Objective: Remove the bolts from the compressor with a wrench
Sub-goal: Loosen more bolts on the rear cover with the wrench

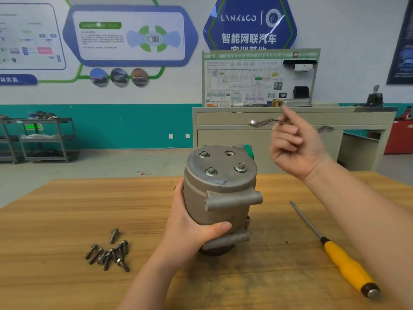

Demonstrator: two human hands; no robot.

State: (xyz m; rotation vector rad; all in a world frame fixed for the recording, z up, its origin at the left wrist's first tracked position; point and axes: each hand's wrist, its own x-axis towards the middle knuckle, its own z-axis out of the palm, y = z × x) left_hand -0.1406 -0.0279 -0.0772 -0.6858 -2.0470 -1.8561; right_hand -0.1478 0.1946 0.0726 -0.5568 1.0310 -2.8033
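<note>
A compressor (220, 193) stands on end at the centre of a wooden tabletop (67, 209), its flat end plate tipped up toward the camera, as a person prepares to work on its bolts. The left hand (192, 229) wraps the lower body from 7 o'clock, thumb curled across the front, steadying it. The right hand (295, 146) hovers above and apart at 2 o'clock of the plate, fingers curled, pinching a slim wrench (266, 122) whose long axis runs roughly level, from 3 to 9 o'clock, its ring end pointing toward 9 o'clock and clear of the metal. Three bolts (211, 171) sit in the plate at 10, 4 and 6 o'clock; the 1 o'clock hole (229, 153) looks empty. The right hand is the nearer to those heads, and the ring would likely need to drop toward 7 o'clock to seat on one. A heap of loose bolts (109, 253) lies at 8 o'clock of the compressor; a yellow-handled screwdriver (344, 260) lies at 4 o'clock, its shaft toward 11.
</note>
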